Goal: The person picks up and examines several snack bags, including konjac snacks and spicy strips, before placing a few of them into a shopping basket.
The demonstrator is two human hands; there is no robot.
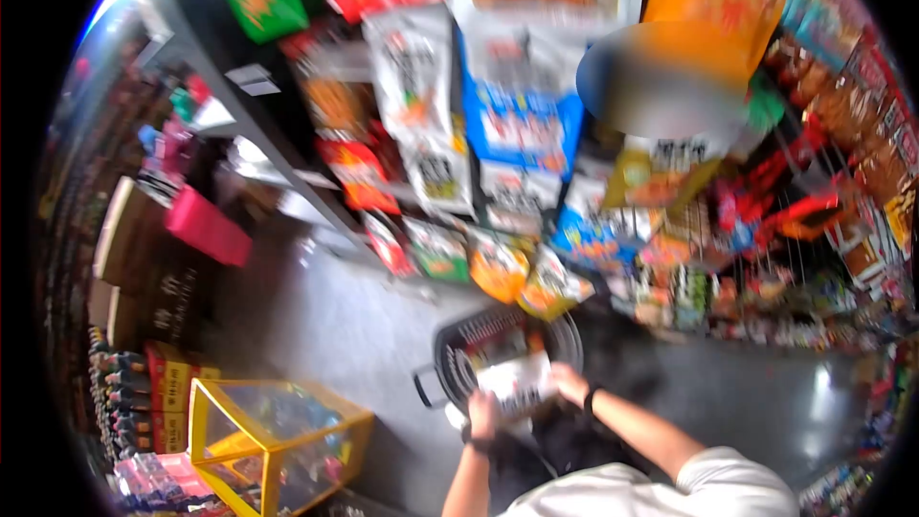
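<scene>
Both arms reach forward and down in front of the body, and the hands work close together but apart. The left forearm (467, 481) comes up almost straight from the bottom edge of the view, bare, with a dark band (479, 440) at the wrist. The left hand (483, 412) is curled, its fingers bent inward. The right forearm (643, 429) slants in from the lower right, bare below a short white sleeve (735, 481), and a second dark band (591, 398) circles that wrist. The right hand (569, 383) sits slightly farther forward, fingers pointing toward the left and bent in a grip; finger detail is blurred.
</scene>
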